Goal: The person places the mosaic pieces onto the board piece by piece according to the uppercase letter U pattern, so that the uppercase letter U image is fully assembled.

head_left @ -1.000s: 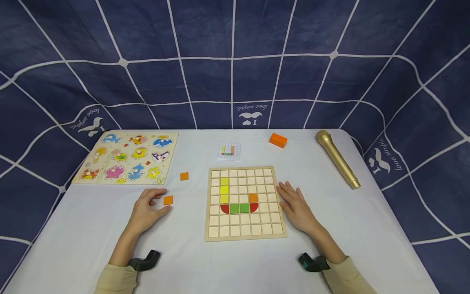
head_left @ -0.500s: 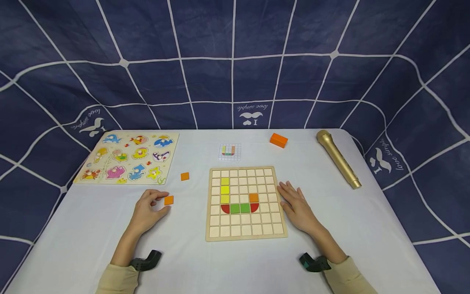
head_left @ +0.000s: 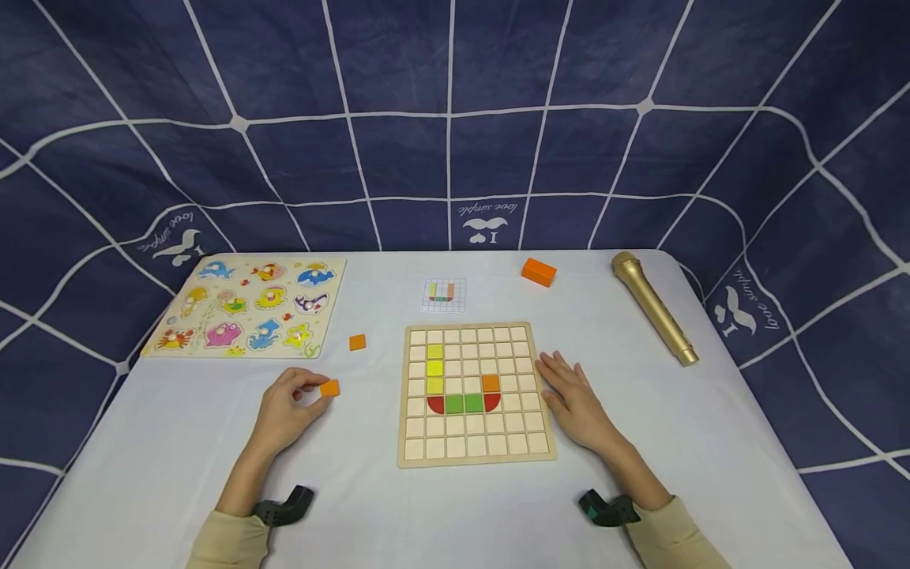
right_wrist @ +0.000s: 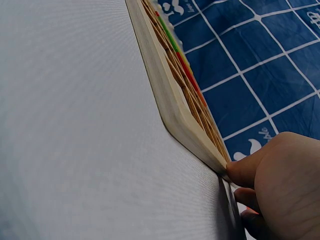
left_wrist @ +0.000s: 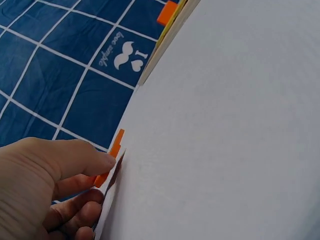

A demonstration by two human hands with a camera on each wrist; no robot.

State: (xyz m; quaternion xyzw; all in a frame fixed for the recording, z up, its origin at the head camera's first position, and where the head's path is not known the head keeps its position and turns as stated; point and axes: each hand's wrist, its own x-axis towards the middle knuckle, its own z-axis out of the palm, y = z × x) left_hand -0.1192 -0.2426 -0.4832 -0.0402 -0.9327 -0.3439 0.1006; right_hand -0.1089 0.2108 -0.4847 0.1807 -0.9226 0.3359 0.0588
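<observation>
Left of the grid board, my left hand (head_left: 287, 407) pinches an orange square tile (head_left: 330, 388) between thumb and fingers. In the left wrist view the same tile (left_wrist: 115, 147) stands partly behind the thumb, with a dark shadow beside it. Another orange tile (head_left: 358, 342) lies farther back on the table. My right hand (head_left: 579, 403) rests with fingers extended along the right edge of the wooden grid board (head_left: 476, 459). On the board are yellow squares (head_left: 434, 368), green squares (head_left: 454, 404), red quarter-round pieces (head_left: 436, 405) and one orange square (head_left: 490, 383).
Behind the board lies a small pattern card (head_left: 444, 295). A sea-animal puzzle board (head_left: 245, 307) is at the back left. An orange block (head_left: 539, 273) and a gold microphone (head_left: 654, 307) lie at the back right. A blue checked cloth (head_left: 398, 158) hangs beyond the table (head_left: 455, 521).
My left thumb and fingers have closed on the near orange tile, which has shifted slightly right and now looks tilted. The right hand stays at the board's edge.
</observation>
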